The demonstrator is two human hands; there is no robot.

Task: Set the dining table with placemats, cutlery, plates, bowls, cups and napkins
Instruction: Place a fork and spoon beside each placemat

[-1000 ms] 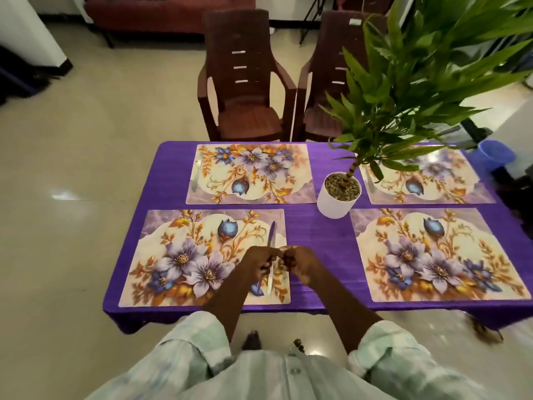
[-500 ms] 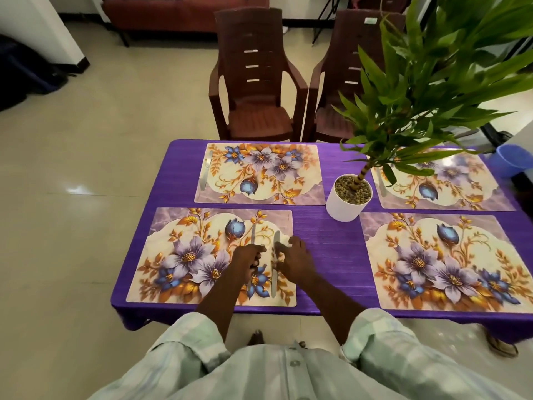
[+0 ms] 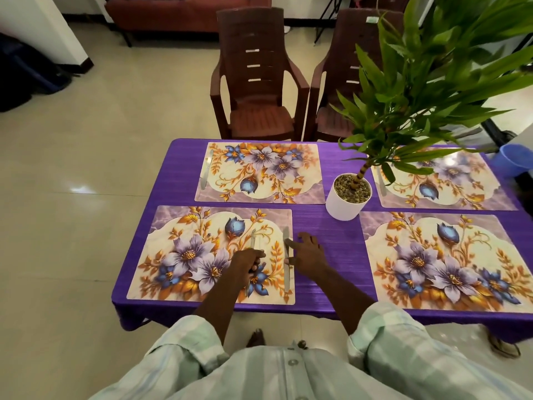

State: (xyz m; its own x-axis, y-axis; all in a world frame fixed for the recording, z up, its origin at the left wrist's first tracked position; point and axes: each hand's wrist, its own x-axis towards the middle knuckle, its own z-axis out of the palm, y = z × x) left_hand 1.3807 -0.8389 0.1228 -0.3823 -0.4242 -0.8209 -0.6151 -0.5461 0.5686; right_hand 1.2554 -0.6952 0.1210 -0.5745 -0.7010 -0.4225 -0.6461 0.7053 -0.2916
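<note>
Head view: left hand [image 3: 250,261] grips cutlery [image 3: 252,243], its type unclear; right hand [image 3: 306,252], fingers spread, touches knife [image 3: 286,255].

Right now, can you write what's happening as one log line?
step: laying cutlery | left hand: grips cutlery piece | right hand: fingers spread, touching knife | place: near-left placemat
</note>
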